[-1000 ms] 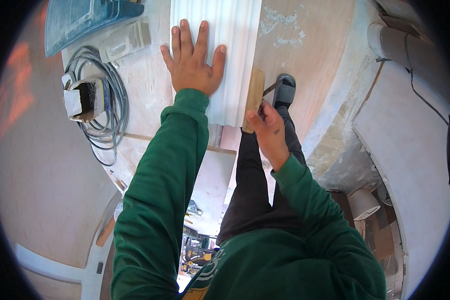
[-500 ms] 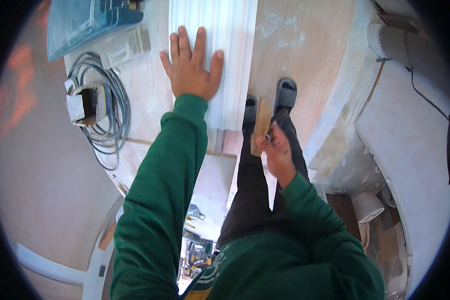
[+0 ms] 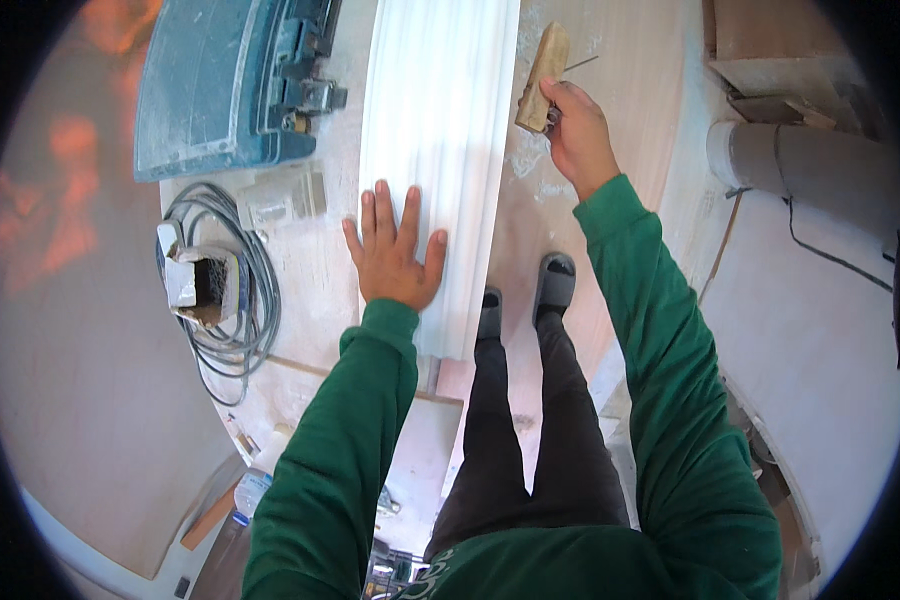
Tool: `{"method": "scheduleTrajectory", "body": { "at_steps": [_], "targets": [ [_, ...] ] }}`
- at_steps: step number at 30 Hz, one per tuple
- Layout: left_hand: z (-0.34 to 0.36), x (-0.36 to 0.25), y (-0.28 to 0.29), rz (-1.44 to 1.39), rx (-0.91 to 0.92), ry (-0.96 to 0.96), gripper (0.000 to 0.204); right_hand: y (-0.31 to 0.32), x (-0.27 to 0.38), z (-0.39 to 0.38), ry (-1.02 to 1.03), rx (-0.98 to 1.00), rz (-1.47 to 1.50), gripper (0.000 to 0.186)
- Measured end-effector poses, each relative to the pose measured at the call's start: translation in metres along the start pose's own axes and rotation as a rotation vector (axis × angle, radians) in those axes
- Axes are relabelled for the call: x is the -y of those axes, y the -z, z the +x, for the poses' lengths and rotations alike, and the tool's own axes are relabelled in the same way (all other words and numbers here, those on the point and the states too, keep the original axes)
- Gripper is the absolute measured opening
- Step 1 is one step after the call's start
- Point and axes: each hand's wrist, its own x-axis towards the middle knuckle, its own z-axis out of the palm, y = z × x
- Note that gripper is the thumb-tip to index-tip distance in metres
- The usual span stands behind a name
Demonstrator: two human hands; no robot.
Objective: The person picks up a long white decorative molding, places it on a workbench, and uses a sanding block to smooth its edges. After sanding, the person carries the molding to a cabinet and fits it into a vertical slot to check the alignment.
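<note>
A long white moulding [image 3: 445, 110] with lengthwise grooves lies on the work surface, running away from me. My left hand [image 3: 398, 255] is laid flat on its near part, palm down, with the fingers spread. Beyond the moulding's right edge, my right hand [image 3: 578, 128] grips a small worn wooden block [image 3: 545, 75] between thumb and fingers. The block is tilted upright and apart from the moulding. Something small and metallic shows under the fingers, and a thin dark line shows beside the block; I cannot make out either clearly.
Left of the moulding lie a teal tool case [image 3: 215, 90], a clear plastic box [image 3: 282, 198], a coiled grey cable [image 3: 268, 315] and an opened small carton [image 3: 202, 280]. My slippered feet [image 3: 555, 285] are on the floor at right. A wide grey pipe [image 3: 815, 175] runs at far right.
My right hand has swung forward and away from my body with the wooden block. The left hand stays flat on the moulding. The whole view has shifted, showing more of the teal case.
</note>
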Motion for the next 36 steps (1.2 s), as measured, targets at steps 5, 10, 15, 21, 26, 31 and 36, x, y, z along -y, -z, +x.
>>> {"method": "scheduleTrajectory", "body": {
  "at_steps": [5, 10, 15, 21, 26, 31, 36],
  "targets": [
    [0.001, -0.001, 0.001, -0.007, 0.013, 0.013, 0.064, -0.02, 0.037, 0.074, 0.052, 0.043, -0.066, 0.025],
    [0.001, 0.0, 0.001, -0.04, 0.004, 0.026, 0.064, -0.036, 0.055, 0.125, 0.084, 0.07, -0.07, 0.032],
    [0.003, -0.001, 0.001, -0.043, 0.001, 0.019, 0.065, -0.033, 0.07, 0.161, 0.081, 0.05, -0.172, 0.04],
    [0.0, 0.001, 0.005, -0.026, 0.008, 0.01, 0.064, -0.039, 0.086, 0.161, 0.426, 0.223, -0.856, 0.031],
    [0.003, -0.002, 0.003, -0.031, -0.003, -0.005, 0.064, -0.037, 0.085, 0.197, 0.221, 0.112, -0.329, 0.025],
    [0.002, 0.001, 0.003, -0.026, -0.003, -0.002, 0.065, -0.035, 0.077, 0.189, 0.217, 0.11, -0.32, 0.023],
    [0.002, -0.001, 0.003, -0.036, -0.002, 0.0, 0.064, -0.04, 0.078, 0.174, 0.17, 0.087, -0.322, 0.023]
  ]
}}
